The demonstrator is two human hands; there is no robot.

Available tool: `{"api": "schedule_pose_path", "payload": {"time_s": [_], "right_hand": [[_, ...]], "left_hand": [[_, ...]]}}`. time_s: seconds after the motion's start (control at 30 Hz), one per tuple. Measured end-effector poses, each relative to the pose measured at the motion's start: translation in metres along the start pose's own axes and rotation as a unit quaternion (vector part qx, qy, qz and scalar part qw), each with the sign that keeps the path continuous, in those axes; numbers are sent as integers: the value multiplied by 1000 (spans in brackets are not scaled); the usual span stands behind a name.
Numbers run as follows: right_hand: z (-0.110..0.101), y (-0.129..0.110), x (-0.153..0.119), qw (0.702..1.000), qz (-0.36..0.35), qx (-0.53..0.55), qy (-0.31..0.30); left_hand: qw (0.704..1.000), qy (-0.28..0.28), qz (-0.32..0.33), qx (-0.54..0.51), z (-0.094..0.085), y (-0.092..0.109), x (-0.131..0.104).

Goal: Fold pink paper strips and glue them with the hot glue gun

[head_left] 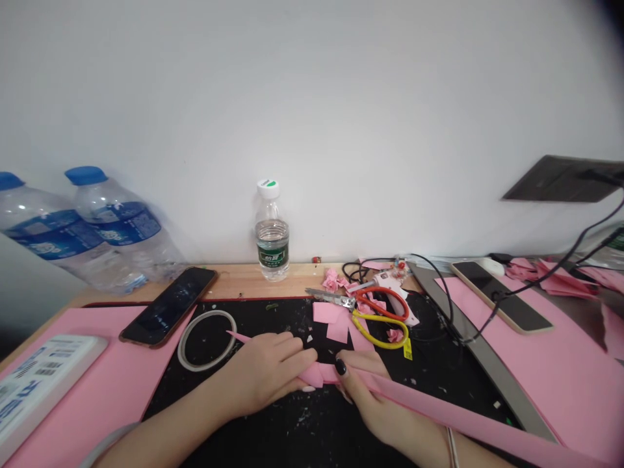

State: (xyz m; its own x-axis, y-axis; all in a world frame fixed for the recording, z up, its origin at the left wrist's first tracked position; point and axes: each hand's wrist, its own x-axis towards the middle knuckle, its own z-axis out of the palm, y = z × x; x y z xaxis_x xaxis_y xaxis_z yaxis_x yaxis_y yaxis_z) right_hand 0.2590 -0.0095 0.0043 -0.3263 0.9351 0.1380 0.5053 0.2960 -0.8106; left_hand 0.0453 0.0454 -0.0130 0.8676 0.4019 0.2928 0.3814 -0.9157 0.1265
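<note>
A long folded strip of pink paper point(439, 404) runs from the middle of the black mat to the lower right. My right hand point(370, 393) pinches it near its left end, thumb with a dark nail on top. My left hand point(273, 369) closes around a rolled pink paper piece point(312, 374), whose thin pointed tip shows beyond the knuckles at the left. The rolled piece meets the strip between my two hands. Just beyond my hands lie small pink paper squares point(327, 312) and scissors with one red and one yellow handle point(383, 305).
A tape ring point(183, 344) and a dark phone point(170, 305) lie left. A small water bottle point(273, 244) stands by the wall; two large bottles point(129, 224) lean left. At right are another phone point(504, 296), black cables point(448, 299) and pink sheets point(550, 364). A white box point(43, 383) lies lower left.
</note>
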Motion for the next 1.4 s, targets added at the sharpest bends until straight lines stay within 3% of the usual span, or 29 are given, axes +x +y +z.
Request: {"api": "schedule_pose_path", "payload": {"time_s": [0.3,0.63,1.07,1.27,1.4], "right_hand": [[10,7,-1,998,11,61,23],[11,6,-2,998,-2,61,-8],[8,3,4,995,-37,58,-69],[11,8,1,995,-78,59,-20],[12,6,1,995,-88,34,-20]], "left_hand": [[999,28,-19,24,2,1,0],[998,31,-37,33,-2,16,7],[999,6,-17,31,-2,16,8],[998,55,-30,-27,-2,14,8],[997,78,-13,-6,1,16,9]]}}
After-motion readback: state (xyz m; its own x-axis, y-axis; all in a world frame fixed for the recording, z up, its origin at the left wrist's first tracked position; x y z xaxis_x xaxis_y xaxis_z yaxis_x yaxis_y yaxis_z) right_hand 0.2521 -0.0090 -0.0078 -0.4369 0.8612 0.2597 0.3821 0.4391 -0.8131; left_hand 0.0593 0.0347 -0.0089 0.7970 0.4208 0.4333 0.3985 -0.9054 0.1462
